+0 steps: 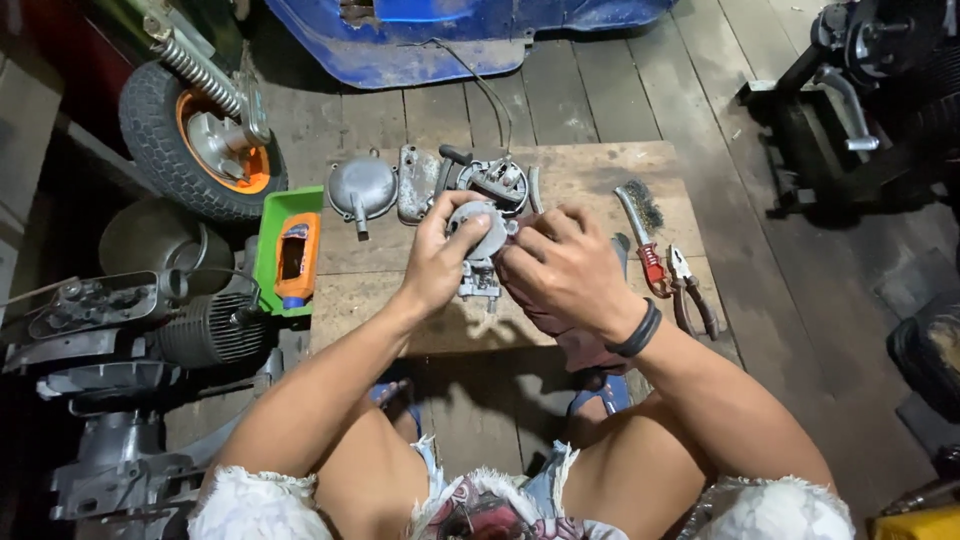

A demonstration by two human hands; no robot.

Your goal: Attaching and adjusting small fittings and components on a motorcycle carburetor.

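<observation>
While both hands work over a wooden board [600, 190] laid on a plank floor [620, 90], a person holds a small grey metal engine part [478, 240], likely a carburettor, above the board's middle. The left hand [437, 262] wraps the part from its left side, thumb and fingers clamped around the round metal body. The right hand [563, 270], a black band [638, 330] at its wrist, presses a dark reddish rag [560, 330] against the part's right side, fingers curled together on the cloth; the rag hangs down over the board's near edge.

Along the board's far edge lie a domed grey metal cover [361, 187] at the left, a flat grey cover plate [416, 182] just beside it, and a round mechanical assembly [497, 180] with a thin cable running away from it. Toward the right edge rest a wire brush [640, 225] with a red handle and, just beside it, a pair of pliers [690, 285]. Off the board's left edge sits a green tray [272, 245] carrying an orange bottle [298, 260].

A small wheel [195, 140] with an orange hub stands at the far left, a finned engine cylinder [205, 330] lies near the left knee, and a blue scooter body [450, 35] fills the far side.
</observation>
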